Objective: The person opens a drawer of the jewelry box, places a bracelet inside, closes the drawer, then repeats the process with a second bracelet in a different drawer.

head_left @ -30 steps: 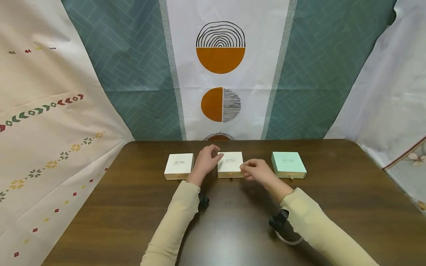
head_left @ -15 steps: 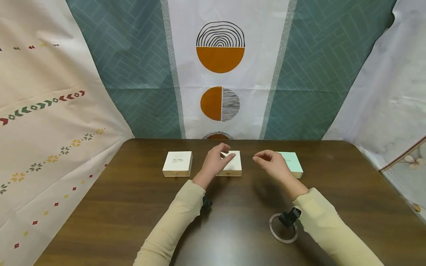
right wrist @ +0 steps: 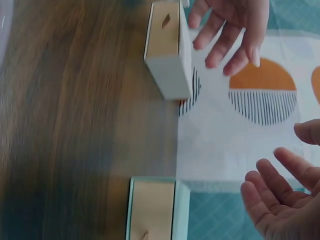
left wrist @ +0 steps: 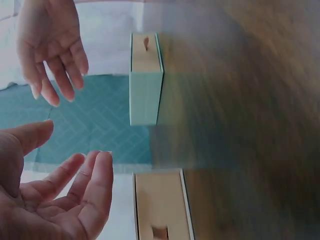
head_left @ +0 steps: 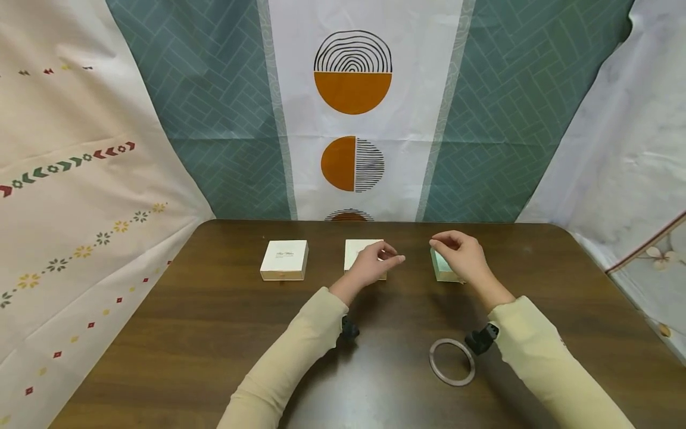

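Note:
My left hand point(head_left: 370, 262) hovers over the middle white box point(head_left: 355, 249) with relaxed fingers, holding nothing. To its right, my right hand point(head_left: 462, 257) is in the air above the mint green box point(head_left: 442, 269) and hides much of its lid. Its fingers are loosely bent and apart from the thumb in the right wrist view, with nothing between them. Both boxes have a tan drawer front with a small pull tab, plain on the green box point(left wrist: 146, 95) in the left wrist view. Another white box point(head_left: 284, 260) with dark lettering stands at the left.
A pale greyish ring point(head_left: 433, 364) lies flat on the dark wooden table point(head_left: 187, 333), near the right forearm. Behind the table hangs a patterned cloth point(head_left: 220, 119). More cloth hangs at the left and right sides. Each wrist carries a black camera.
Both hands have moved to the right, the left across the middle box and the right from beside that box to over the green one. The ring has come out from behind the right wrist.

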The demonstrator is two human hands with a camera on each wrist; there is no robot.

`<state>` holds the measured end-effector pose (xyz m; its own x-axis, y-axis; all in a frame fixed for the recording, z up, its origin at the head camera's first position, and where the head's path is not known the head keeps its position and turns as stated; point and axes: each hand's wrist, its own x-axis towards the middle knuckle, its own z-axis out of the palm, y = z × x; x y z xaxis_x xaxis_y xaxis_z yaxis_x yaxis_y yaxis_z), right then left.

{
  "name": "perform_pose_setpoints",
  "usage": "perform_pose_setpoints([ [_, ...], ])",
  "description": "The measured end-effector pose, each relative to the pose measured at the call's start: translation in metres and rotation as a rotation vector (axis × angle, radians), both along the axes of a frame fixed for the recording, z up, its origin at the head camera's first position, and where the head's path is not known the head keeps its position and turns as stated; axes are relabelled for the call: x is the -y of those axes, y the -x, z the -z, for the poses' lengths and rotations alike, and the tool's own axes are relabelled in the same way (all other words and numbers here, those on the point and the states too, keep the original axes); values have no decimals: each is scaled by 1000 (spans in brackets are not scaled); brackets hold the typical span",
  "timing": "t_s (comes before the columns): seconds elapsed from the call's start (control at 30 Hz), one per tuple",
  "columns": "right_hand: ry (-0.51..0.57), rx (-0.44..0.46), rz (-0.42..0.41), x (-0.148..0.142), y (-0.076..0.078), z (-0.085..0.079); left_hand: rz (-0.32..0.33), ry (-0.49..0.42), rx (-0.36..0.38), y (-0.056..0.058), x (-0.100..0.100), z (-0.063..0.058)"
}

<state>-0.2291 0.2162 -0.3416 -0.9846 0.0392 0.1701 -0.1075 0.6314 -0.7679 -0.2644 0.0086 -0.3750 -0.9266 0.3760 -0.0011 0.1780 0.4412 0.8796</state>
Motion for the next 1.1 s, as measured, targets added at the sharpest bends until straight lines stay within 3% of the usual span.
perform_pose_setpoints([
  [0.47,-45,-6,38,-40,18,11,30,-209,252,-17,-43,13],
  [0.83,-70,-31,37,-59,35,23,44,-267,400,-17,-66,15],
  [1.1,-20,12,22,-72,41,36,49,-269,486,-20,-76,16],
])
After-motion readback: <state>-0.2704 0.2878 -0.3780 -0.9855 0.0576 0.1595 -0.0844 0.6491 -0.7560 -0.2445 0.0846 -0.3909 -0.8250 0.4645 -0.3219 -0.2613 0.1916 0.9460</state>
